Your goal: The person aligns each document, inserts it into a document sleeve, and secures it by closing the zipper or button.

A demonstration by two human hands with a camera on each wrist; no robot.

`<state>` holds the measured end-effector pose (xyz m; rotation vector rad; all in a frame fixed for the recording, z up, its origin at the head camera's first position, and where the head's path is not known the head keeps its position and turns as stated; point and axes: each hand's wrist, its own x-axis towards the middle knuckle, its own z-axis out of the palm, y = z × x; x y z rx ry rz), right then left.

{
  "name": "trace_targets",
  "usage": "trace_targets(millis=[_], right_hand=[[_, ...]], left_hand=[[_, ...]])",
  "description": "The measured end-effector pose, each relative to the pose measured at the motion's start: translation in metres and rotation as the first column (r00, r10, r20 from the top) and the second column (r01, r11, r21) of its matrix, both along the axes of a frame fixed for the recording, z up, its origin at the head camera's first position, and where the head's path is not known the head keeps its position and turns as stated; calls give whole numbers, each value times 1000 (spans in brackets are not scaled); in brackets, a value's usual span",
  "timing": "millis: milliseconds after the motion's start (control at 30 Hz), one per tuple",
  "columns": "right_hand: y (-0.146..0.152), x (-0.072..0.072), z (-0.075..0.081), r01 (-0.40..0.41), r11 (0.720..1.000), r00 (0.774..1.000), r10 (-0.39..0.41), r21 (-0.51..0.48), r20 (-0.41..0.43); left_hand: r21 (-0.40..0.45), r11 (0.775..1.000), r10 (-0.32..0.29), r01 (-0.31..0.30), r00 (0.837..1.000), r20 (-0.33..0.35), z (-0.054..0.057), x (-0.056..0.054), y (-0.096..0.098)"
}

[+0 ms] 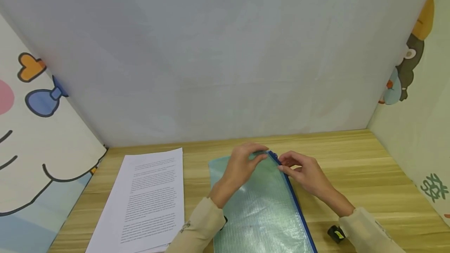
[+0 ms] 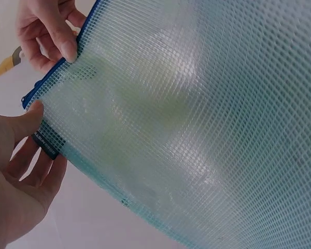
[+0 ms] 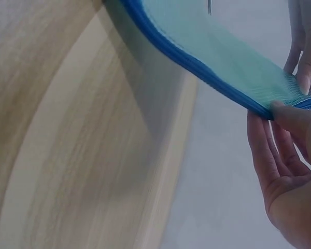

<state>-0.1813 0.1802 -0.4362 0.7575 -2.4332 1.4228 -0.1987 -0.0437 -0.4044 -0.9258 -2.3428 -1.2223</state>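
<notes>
Mesh pouch (image 1: 260, 214), pale green, one: over the wooden table (image 1: 358, 167), far corner raised, near end cut off by the head view's lower edge. Left hand (image 1: 240, 169): pinched that corner beside a dark label (image 2: 45, 145) (lettering too small to read). Right hand (image 1: 307, 173): pinched the blue zip edge (image 1: 297, 202) close by. Printed sheets (image 1: 154, 202): left of the pouch, text illegible. Small black object (image 1: 335, 234): beside the right sleeve (image 1: 367, 229), identity unclear.
</notes>
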Motion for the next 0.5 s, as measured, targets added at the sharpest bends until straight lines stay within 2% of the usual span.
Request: trace_targets(millis=[133,300,500], right_hand=[[0,0,1,-1,1000,1000,1,2,3],[0,0,2,-8,1000,1000,8,10,8],[0,0,5,-11,1000,1000,11,13,13]], left_hand=[[-71,997,-2,0,999,-40,0,-2,0],[-73,997,4,-7,999,-48,3,-4,-1],[-114,992,36,-49,993,-109,7,-6,-2]])
